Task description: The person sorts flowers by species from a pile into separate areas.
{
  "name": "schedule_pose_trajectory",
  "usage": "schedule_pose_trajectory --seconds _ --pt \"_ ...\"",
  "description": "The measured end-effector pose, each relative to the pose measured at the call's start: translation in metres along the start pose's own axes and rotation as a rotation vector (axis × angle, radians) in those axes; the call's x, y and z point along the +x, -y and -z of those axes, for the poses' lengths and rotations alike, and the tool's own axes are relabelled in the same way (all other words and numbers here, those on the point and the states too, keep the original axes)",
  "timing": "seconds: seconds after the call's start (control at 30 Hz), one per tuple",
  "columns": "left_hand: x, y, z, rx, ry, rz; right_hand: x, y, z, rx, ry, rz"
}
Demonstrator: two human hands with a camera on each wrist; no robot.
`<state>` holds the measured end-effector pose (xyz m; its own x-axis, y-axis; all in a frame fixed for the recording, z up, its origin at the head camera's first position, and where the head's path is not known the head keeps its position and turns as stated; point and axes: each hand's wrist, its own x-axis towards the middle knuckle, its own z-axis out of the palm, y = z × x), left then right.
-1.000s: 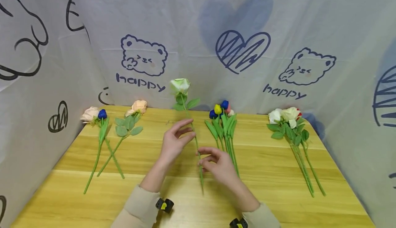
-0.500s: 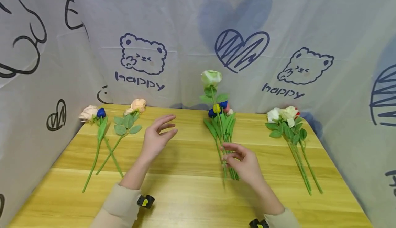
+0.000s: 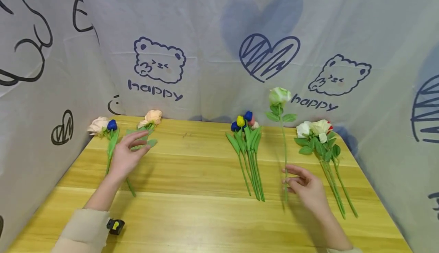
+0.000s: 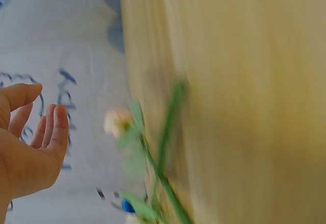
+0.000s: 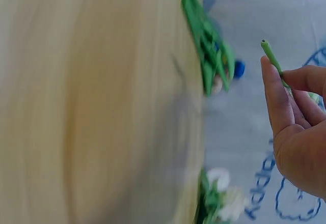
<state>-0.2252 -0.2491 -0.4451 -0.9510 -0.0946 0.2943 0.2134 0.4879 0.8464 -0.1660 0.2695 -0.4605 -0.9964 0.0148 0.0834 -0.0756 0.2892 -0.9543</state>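
Observation:
A pale green-white artificial rose (image 3: 279,96) stands nearly upright above the table, and my right hand (image 3: 310,190) pinches its stem low down. In the right wrist view the cut end of the stem (image 5: 271,55) pokes out between thumb and fingers. My left hand (image 3: 127,156) holds nothing, fingers loosely bent. It hovers over a peach rose (image 3: 153,117), hiding part of its leaves and stem. Beside that lie another peach rose (image 3: 98,125) and a blue tulip (image 3: 112,125). Right of the held rose lies a bunch of white roses (image 3: 320,126) with a bit of red behind.
Several tulips (image 3: 241,121), blue, yellow and pink, lie together at the middle back of the wooden table (image 3: 192,218). A printed cloth (image 3: 205,62) hangs behind the table and at both sides.
My right hand has carried the green-white rose rightward, past the tulips toward the white roses. My left hand has let go of its stem and moved left over the peach rose.

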Motion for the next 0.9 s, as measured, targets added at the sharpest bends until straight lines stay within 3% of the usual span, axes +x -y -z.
schedule_pose_trajectory --seconds 0.23,0.4,0.6,0.9 --pt "-0.01 0.036 0.05 0.203 0.025 0.024 0.001 -0.02 0.046 -0.123 -0.052 -0.088" --pt "-0.022 0.059 0.076 0.312 0.112 0.048 0.004 -0.035 0.078 -0.225 -0.043 -0.186" --pt "-0.027 0.072 0.093 0.362 0.242 0.101 0.007 -0.046 0.104 -0.314 -0.005 -0.254" --pt "-0.024 0.085 0.107 0.402 0.325 0.165 0.012 -0.052 0.111 -0.476 0.017 -0.256"
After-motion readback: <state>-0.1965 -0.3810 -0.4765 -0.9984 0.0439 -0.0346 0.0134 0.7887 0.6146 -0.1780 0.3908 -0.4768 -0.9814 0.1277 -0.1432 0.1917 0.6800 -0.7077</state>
